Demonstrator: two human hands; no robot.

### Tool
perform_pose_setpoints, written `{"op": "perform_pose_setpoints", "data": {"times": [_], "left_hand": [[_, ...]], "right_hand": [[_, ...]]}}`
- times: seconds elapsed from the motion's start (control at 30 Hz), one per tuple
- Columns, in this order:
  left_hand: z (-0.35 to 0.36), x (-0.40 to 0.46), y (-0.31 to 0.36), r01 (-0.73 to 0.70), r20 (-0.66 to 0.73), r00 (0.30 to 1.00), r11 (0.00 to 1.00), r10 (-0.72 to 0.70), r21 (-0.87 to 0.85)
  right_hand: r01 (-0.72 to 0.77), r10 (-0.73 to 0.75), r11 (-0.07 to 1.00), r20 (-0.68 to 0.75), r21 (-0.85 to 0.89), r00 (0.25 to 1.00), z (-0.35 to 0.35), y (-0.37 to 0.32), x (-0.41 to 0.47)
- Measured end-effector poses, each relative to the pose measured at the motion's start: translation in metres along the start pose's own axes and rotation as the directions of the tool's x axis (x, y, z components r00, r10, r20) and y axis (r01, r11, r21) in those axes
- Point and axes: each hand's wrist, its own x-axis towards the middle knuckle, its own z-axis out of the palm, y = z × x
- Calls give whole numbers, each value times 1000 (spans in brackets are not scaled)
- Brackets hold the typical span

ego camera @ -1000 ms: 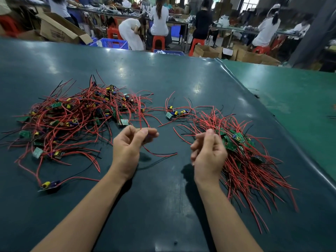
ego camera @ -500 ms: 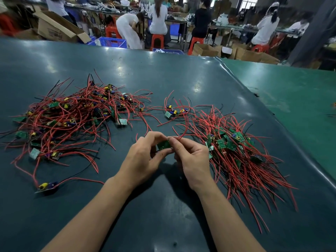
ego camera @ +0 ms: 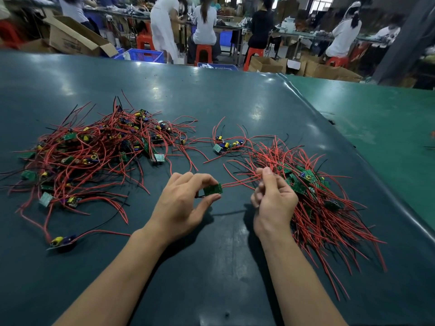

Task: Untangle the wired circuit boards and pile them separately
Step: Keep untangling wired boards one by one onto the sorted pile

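Half a second on, hands had drawn apart. Left hand (ego camera: 181, 205) pinched one green circuit board (ego camera: 213, 189) between thumb and fingertips, above the table (ego camera: 235, 104); right hand (ego camera: 274, 196), fingers curled, held its red wires (ego camera: 237, 182) taut. Board looked nearly free, bound for the sorted pile (ego camera: 324, 203), tangled heap (ego camera: 94, 151) left.

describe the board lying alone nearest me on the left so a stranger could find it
Start at the big tangled pile on the left of the dark mat. Below its near edge, a lone board lies apart. It alone has a yellow part on a blue base, trailing one red wire toward the left hand.
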Motion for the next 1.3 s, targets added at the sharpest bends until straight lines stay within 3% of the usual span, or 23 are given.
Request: {"op": "perform_pose_setpoints", "data": {"times": [0.17, 0.3, 0.5, 0.67, 0.77, 0.87, 0.93, 1.0, 1.07, 1.2, 1.3], "left_hand": [[0, 0, 1, -5, 63, 998, 1000, 3, 27], [-2, 0, 1, -38, 28, 999, 999, 38, -3], [-5, 5, 4, -91, -32, 995, 996, 91, 6], [-3, 6, 0, -95, -41, 995, 995, 95, 11], [-3, 1, -3, -33, -134, 990, 999, 34, 9], [-5, 2, -6, 0, -213, 977, 1000, 5, 23], [-6, 3, -6, -65, -187, 980, 996, 74, 54], [-6, 3, -5, -149, -127, 980, 987, 155, 59], [-6, 2, -4, -193, -98, 975, 979, 198, 57], [-8, 5, -4, -231, -93, 968, 972, 233, 35], [-8, 4, -7, -179, -70, 981, 983, 181, 26]], "right_hand": [[50, -46, 998, -77, 47, 996, -3, -3, 2], [125, -113, 990, -172, 60, 979, -4, -8, 5], [198, -189, 980, -174, 37, 966, -2, -11, 1], [119, -99, 986, -169, 115, 981, -3, -12, 3], [-3, 14, 984, -59, 180, 998, -3, -12, 3], [-147, 147, 989, 199, -12, 969, 2, -8, -4], [-155, 248, 959, 438, -237, 864, 7, -2, -16], [-63, 311, 914, 593, -401, 742, 11, 3, -29], [-9, 325, 891, 624, -453, 710, 10, 6, -35], [-36, 312, 903, 598, -427, 739, 9, 3, -36], [126, 154, 894, 557, -431, 816, 12, 4, -33]]}}
